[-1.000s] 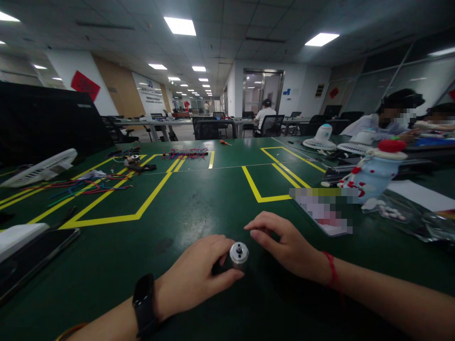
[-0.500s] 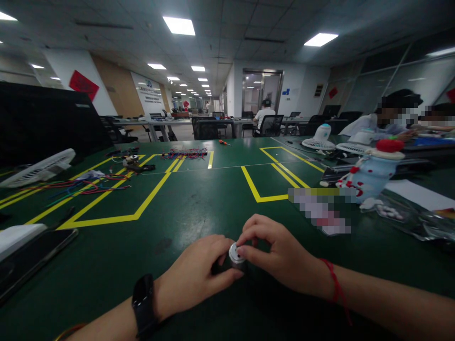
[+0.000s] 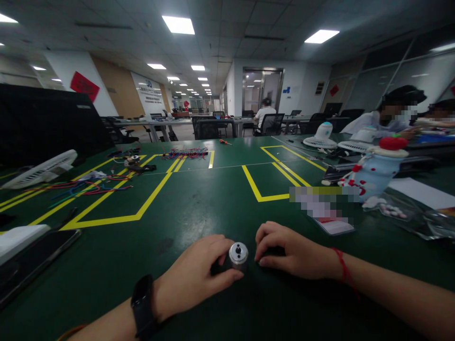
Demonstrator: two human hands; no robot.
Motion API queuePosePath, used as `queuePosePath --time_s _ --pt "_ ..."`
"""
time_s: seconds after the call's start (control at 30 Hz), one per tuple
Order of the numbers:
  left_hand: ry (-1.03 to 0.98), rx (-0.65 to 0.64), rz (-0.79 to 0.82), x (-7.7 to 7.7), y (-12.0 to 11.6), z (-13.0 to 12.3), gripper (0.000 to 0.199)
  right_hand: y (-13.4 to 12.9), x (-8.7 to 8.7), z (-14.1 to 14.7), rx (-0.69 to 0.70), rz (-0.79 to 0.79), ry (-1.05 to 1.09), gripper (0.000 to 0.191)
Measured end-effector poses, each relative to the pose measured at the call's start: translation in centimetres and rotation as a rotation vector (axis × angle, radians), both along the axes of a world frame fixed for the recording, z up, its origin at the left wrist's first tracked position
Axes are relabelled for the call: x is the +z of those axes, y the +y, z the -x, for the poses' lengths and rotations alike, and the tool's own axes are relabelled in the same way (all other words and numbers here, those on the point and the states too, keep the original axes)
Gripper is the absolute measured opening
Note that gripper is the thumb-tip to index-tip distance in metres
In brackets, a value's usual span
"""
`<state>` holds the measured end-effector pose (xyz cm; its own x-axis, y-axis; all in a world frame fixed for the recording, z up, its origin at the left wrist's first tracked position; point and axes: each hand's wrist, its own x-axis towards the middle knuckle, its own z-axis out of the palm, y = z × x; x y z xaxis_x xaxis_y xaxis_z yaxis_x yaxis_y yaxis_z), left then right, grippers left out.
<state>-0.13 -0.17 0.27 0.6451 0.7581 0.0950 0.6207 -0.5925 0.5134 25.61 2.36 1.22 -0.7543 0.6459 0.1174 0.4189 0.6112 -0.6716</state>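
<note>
A small metal cylinder point(image 3: 238, 254) stands upright on the green table point(image 3: 199, 208), its silver top showing a centre hole and two smaller dark holes. Thumb and fingers of my left hand point(image 3: 204, 265) are wrapped round its left side. Just to the right, apart from the cylinder, my right hand point(image 3: 289, 253) rests near the tabletop with its thumb and fingertips close together. Whatever those fingertips hold, if anything, is too small to make out.
Coloured wires point(image 3: 103, 184) and a white fan point(image 3: 44, 170) lie at the left, with a dark phone point(image 3: 39, 260) nearer. A light blue bottle point(image 3: 378, 173) stands at the right beside plastic bags point(image 3: 408, 215). People sit beyond.
My right hand has moved off the cylinder's top to the right and now rests beside it, leaving the top uncovered. My left hand has stayed on the cylinder.
</note>
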Motion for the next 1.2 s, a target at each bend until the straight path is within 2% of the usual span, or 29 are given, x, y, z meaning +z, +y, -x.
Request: queuePosePath --time_s 0.1,0.27,0.33,0.4,0.47,0.6,0.7,0.8,0.93,1.07,1.2 --pt "-0.001 -0.009 0.01 0.1 0.1 -0.1 0.021 0.4 -0.1 -0.2 -0.083 0.06 0.127 0.014" --pt "-0.016 -0.019 0.014 0.3 0.1 -0.1 0.019 2.3 -0.6 -1.1 -0.449 0.165 0.278 0.021" --pt "-0.022 -0.025 0.014 0.3 0.0 -0.1 0.018 2.9 -0.9 -1.3 -0.51 0.187 0.263 0.024" --pt "-0.021 -0.023 0.015 0.3 0.0 -0.1 0.018 2.9 -1.0 -1.3 -0.491 0.179 0.22 0.024" --pt "-0.016 -0.018 0.015 0.3 0.0 -0.1 0.019 2.5 -0.8 -1.1 -0.416 0.11 0.14 0.022" --pt "-0.003 -0.006 0.014 0.2 -0.1 -0.1 0.021 1.0 -0.3 -0.3 -0.157 -0.082 0.016 0.019" --pt "0.003 -0.002 -0.001 0.1 0.0 -0.2 0.022 0.0 -0.2 0.4 -0.017 -0.124 -0.01 0.016" --pt "-0.003 -0.013 -0.017 0.1 0.1 -0.2 0.022 -0.4 0.1 1.4 -0.067 -0.089 0.097 0.007" --pt "-0.016 -0.016 -0.012 0.0 0.1 -0.3 0.019 -0.7 1.3 2.9 -0.207 -0.088 0.336 0.011" --pt "-0.021 -0.022 -0.009 -0.1 0.1 -0.3 0.018 -1.3 2.2 3.8 -0.125 -0.082 0.259 0.011" --pt "-0.015 -0.026 -0.027 -0.1 0.0 -0.4 0.017 -1.7 2.1 4.0 -0.089 -0.082 0.203 0.013"
